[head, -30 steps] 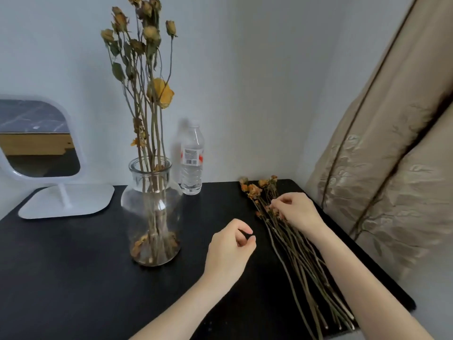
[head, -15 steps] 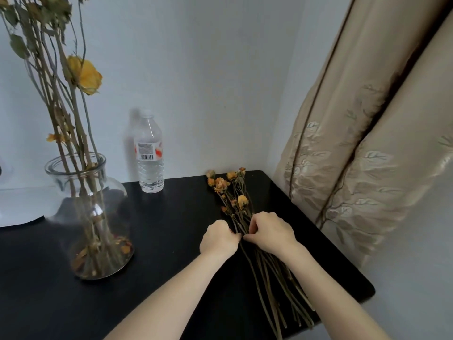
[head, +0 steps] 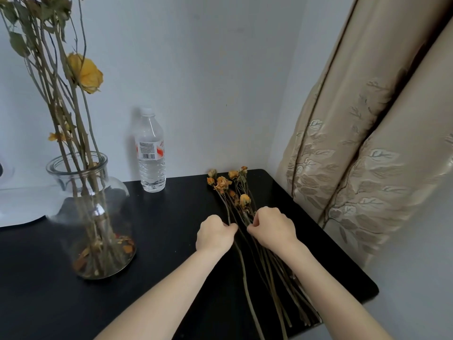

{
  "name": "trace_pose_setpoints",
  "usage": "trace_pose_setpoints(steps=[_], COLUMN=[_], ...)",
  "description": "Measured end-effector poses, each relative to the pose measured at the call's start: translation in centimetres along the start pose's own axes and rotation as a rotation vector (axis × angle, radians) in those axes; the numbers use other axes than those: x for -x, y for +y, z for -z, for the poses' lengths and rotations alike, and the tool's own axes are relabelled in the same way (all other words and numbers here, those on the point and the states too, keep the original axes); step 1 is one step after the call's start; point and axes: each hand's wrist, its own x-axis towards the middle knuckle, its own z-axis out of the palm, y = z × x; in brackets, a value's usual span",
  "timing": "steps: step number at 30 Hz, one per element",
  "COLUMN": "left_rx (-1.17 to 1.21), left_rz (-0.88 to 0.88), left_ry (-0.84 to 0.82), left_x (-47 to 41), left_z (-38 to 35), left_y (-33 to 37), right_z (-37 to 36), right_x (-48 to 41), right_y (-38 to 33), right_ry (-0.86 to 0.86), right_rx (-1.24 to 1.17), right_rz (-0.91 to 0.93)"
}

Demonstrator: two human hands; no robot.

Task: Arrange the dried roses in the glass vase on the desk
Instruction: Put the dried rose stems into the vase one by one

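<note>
Your left hand (head: 215, 233) | grip pinched on one stem of the dried roses (head: 236, 192) | right hand (head: 273, 228) | grip closed on the bundle | glass vase (head: 90, 217) well left.

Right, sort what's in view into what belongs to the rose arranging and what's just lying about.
Belongs to the job:
glass vase with stems already in it
loose dried roses on the desk
left hand
right hand

Just lying about:
water bottle
curtain

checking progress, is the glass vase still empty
No, the glass vase already holds several tall dried roses, their stems reaching its bottom.
</note>
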Motion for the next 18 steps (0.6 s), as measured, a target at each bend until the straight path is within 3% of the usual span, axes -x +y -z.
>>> trace_pose_setpoints(steps=[9, 18], left_rx=[-0.024, 0.019], left_rz=[-0.096, 0.041], left_ry=[0.058, -0.007], left_x=[0.4, 0.7], left_z=[2.4, 2.2], left_y=[-0.1, -2.0], right_z=[-0.2, -1.2], right_x=[0.1, 0.5], right_y=[-0.5, -2.0], right_ry=[-0.020, -0.070], right_rx=[-0.075, -0.089], right_rz=[-0.012, 0.006])
